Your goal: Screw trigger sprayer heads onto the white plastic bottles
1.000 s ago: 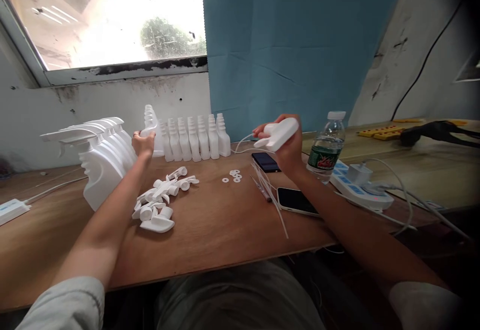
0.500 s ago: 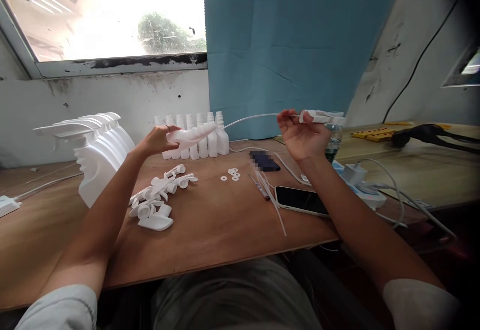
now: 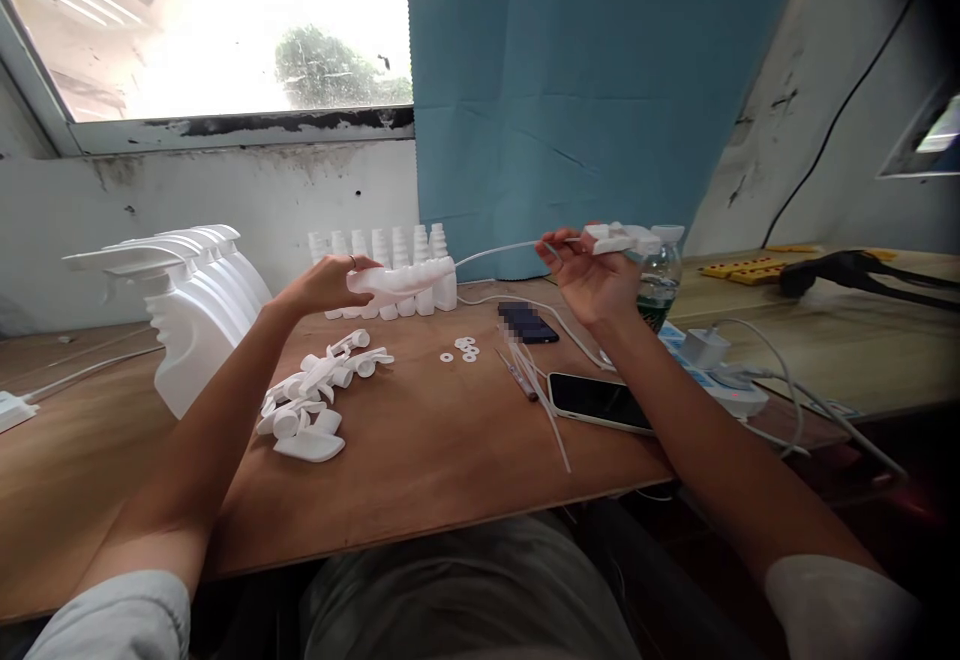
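My left hand (image 3: 330, 283) is closed around a white plastic bottle (image 3: 405, 281), tilted onto its side with its neck toward the right. A thin white tube (image 3: 495, 252) runs from the bottle's mouth to my right hand (image 3: 596, 280). That hand is closed on a white trigger sprayer head (image 3: 619, 238), with the tube between its fingers. Behind the held bottle stands a row of white bottles (image 3: 356, 243). Below my left hand lies a pile of white sprayer heads (image 3: 322, 375).
Assembled spray bottles (image 3: 199, 310) stand at the left. White washers (image 3: 466, 348), loose tubes (image 3: 555, 430), a screwdriver (image 3: 523, 382), a phone (image 3: 600, 400) and a dark phone-like device (image 3: 536, 323) lie on the wooden table (image 3: 420, 440). A drink bottle (image 3: 661, 280) and a power strip (image 3: 727, 392) are at the right.
My right hand has moved a little left with the sprayer head, and my left hand has shifted right with the bottle. The gap between them is shorter; less tube shows.
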Available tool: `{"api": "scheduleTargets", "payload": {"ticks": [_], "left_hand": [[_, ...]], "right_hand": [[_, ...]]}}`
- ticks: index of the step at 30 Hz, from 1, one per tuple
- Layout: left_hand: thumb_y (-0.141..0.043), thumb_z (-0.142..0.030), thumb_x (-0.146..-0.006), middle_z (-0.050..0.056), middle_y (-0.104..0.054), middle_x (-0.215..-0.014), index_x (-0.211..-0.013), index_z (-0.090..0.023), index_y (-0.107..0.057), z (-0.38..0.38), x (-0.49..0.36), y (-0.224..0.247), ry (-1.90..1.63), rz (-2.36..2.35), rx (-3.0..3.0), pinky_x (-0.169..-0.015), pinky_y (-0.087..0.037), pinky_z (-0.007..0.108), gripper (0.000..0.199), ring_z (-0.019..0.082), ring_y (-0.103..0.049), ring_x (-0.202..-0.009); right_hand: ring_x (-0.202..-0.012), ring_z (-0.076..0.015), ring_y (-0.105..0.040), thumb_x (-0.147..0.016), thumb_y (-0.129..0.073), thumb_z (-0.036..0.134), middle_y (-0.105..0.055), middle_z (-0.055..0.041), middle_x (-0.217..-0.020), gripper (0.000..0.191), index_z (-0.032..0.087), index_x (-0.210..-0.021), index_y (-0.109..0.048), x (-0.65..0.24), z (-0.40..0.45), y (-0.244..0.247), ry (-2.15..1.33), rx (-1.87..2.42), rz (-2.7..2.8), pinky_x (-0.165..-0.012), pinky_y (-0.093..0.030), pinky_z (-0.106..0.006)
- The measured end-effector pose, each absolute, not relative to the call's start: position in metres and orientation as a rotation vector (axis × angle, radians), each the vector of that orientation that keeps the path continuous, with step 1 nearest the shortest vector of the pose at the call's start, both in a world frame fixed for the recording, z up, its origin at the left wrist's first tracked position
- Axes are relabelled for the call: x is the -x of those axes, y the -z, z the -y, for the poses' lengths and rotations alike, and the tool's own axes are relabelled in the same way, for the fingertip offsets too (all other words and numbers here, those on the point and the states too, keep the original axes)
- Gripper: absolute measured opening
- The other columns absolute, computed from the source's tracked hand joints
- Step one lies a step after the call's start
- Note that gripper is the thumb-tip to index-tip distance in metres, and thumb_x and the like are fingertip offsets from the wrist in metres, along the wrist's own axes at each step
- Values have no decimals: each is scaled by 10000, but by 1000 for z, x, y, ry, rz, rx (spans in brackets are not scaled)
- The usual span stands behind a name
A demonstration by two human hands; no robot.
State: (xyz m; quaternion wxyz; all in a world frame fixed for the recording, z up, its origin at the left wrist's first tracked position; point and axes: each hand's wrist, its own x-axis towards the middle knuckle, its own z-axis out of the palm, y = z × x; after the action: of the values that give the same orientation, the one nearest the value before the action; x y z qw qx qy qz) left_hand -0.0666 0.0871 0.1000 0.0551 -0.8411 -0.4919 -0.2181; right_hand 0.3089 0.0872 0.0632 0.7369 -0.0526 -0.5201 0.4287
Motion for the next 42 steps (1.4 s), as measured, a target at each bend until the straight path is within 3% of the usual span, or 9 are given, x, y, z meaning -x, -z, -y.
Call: {"api": "scheduleTargets", "payload": {"ticks": [4,9,17,20,24,27,31,37,42], "left_hand": [[-673,-368,-721,44,-684,-1145,-1226,-235,-629,-75,47,-102,664,1410,2738,-852,-501,319,524,231,-644,-1005],[-695,-384,-732,62,-681,-1145,-1128,-198,-611,-61,23,-101,723,1283,2942,-868,-509,325,446,220,-636,-1045],[-714,-530,-739,54,-711,-1011,-1032,-200,-627,-36,1,-109,392,1236,3095,-710,-512,283,450,205,-683,-871],[-734,-576,-713,55,-696,-948,-979,-183,-628,-17,2,-124,646,1253,2790,-698,-503,303,486,215,-668,-838],[-772,-501,-703,59,-666,-988,-1133,-181,-570,15,1,-147,977,1150,2569,-680,-511,299,573,217,-657,-857],[-731,-433,-755,40,-658,-951,-1166,-196,-579,29,-5,-156,1018,1090,2541,-712,-521,312,498,222,-652,-873],[-595,-357,-856,25,-653,-835,-1013,-189,-666,26,-6,-160,1107,1110,2467,-791,-523,348,241,232,-650,-906],[-606,-377,-856,34,-686,-831,-1004,-199,-677,7,15,-161,1159,1124,2598,-726,-539,310,242,188,-672,-798],[-593,-361,-868,53,-704,-882,-942,-200,-667,-4,20,-158,1242,1074,2698,-720,-554,326,192,167,-660,-734]], "right_hand": [[-979,-218,-663,-662,-790,305,-697,18,-881,325,286,-861,-533,-288,-81,-67,-934,205,1374,-976,-506,-459],[-1046,-230,-654,-687,-768,324,-727,-26,-980,342,260,-870,-486,-252,-73,-81,-1048,219,1569,-924,-499,-413],[-555,-183,-610,-724,-705,325,-579,64,-608,336,253,-840,-398,-193,-61,-90,-1306,85,1563,-563,-525,-362],[-518,-160,-581,-745,-707,326,-557,69,-614,346,255,-873,-393,-178,-60,-87,-1304,93,1530,-495,-502,-321],[-468,-153,-561,-749,-712,316,-569,71,-633,369,269,-955,-409,-164,-61,-82,-1243,159,1534,-427,-491,-310],[-465,-156,-572,-769,-692,292,-587,72,-646,397,277,-1041,-404,-155,-61,-78,-1255,122,1587,-422,-497,-305],[-496,-159,-589,-795,-671,263,-600,76,-640,450,283,-1137,-380,-149,-59,-72,-1318,53,1627,-457,-504,-296],[-575,-152,-583,-862,-572,447,-599,20,-683,291,226,-1020,-465,-153,-55,-64,-1469,-82,1572,-536,-516,-304],[-595,-151,-591,-848,-599,461,-617,2,-718,306,210,-985,-491,-154,-56,-62,-1432,-60,1585,-548,-514,-299]]}}
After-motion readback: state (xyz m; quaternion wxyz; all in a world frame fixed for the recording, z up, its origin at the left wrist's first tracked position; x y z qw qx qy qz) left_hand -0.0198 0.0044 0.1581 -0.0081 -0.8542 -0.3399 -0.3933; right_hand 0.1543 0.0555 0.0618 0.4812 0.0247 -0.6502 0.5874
